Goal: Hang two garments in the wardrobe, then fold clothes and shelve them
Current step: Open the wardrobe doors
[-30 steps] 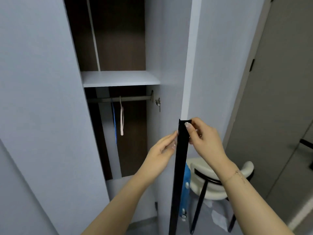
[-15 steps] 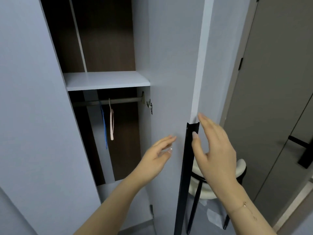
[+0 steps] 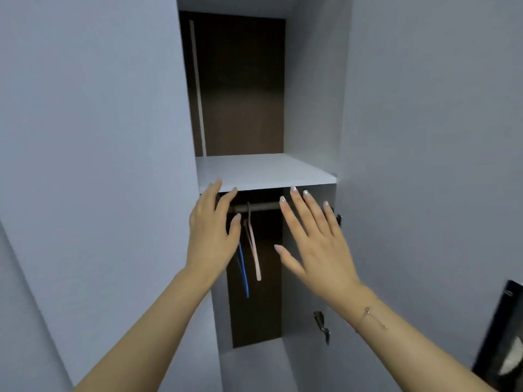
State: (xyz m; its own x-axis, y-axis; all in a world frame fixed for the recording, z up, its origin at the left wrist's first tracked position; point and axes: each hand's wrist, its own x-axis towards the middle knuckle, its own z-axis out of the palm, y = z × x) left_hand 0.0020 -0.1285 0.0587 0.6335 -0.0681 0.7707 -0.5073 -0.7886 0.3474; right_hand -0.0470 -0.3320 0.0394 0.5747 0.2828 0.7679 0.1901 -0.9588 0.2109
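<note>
The open wardrobe fills the view, with a white shelf [image 3: 263, 171] above a dark hanging rail [image 3: 261, 207]. A pink hanger [image 3: 254, 250] and a blue hanger [image 3: 242, 274] hang from the rail, both bare. My left hand [image 3: 210, 236] is raised in front of the rail's left end with fingers straight, holding nothing. My right hand [image 3: 314, 244] is spread wide in front of the rail's right part, also holding nothing. No garment is in view.
The left door panel [image 3: 93, 165] and the right door panel [image 3: 430, 165] flank the opening. A door hinge [image 3: 321, 325] sits low on the right side. The black door handle [image 3: 501, 335] shows at the lower right edge.
Both hands let go of the black door handle and rose towards the hanging rail. The view turned from the door edge into the wardrobe opening.
</note>
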